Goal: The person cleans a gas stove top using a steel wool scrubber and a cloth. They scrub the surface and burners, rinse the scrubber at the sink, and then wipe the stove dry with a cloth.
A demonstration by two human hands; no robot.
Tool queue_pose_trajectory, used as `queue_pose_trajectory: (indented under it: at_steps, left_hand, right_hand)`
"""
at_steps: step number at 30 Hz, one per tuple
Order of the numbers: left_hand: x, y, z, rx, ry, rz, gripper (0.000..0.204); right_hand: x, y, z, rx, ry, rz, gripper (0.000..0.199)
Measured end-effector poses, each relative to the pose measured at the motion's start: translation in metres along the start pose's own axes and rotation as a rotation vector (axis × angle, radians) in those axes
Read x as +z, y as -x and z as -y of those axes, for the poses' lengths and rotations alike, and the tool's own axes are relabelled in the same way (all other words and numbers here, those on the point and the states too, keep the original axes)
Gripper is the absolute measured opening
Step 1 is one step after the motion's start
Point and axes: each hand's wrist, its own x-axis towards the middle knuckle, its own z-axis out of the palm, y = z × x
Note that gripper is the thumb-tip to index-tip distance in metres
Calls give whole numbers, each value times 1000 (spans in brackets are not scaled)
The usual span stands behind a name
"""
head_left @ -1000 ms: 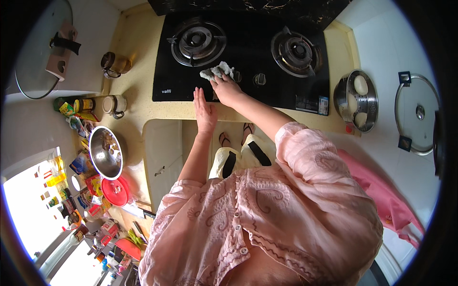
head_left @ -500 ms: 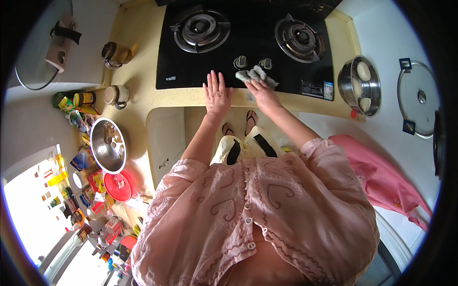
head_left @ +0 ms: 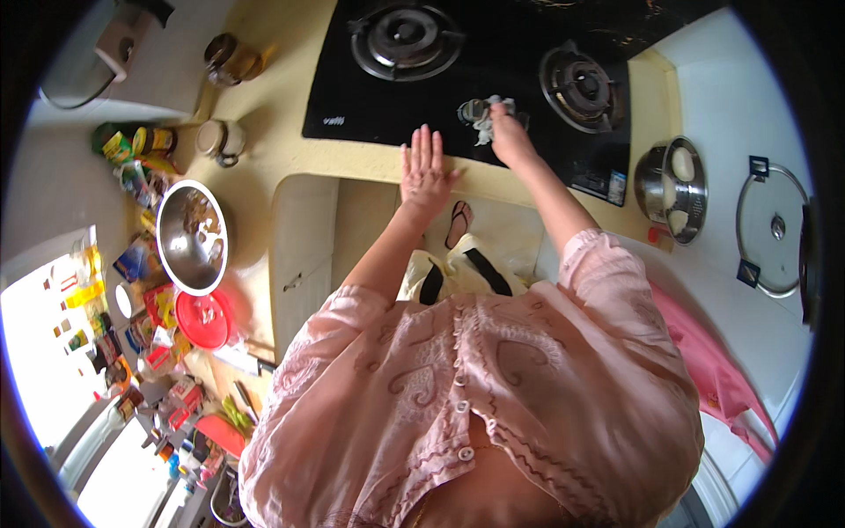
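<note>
My right hand presses a small white cloth onto the black glass stove top, between the two burners and by a round knob. My left hand lies flat with fingers spread on the yellow counter edge in front of the stove. The left burner and the right burner carry no pots.
A steel pot with pale round items stands right of the stove, a glass lid beyond it. At left are a steel bowl, a red lid, jars and packets. Two jars sit on the counter.
My right hand with the cloth has shifted along the stove top toward the knobs between the burners. The left hand stays planted on the counter edge. The view has tilted slightly.
</note>
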Motion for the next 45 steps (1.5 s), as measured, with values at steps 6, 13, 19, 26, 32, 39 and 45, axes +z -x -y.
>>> queue_pose_trajectory:
  at_steps: [6,13,19,26,32,39,45]
  left_hand:
    - [4,-16,-10,-59,23,-48,69]
    - [14,-65,-5,-86,-8,-30,76]
    - [6,-68,-14,-66,-71,29,78]
    - [-1,-68,-16,-105,-90,105,81]
    - [-5,-73,-18,-146,-67,225,82]
    - [-5,-74,-20,-159,-89,235,81]
    - [-5,-72,-21,-177,-122,224,80]
  right_hand:
    - [-8,-55,-6,-209,184,7,64]
    - [-22,-97,27,-535,755,-30,56]
    - [-52,-188,15,-309,658,-164,50]
    - [-106,-248,53,14,427,-163,55]
    - [-130,-360,13,244,830,-98,45]
    - [-254,-308,-52,210,634,-116,36]
    - [-253,-280,-58,95,807,-390,23]
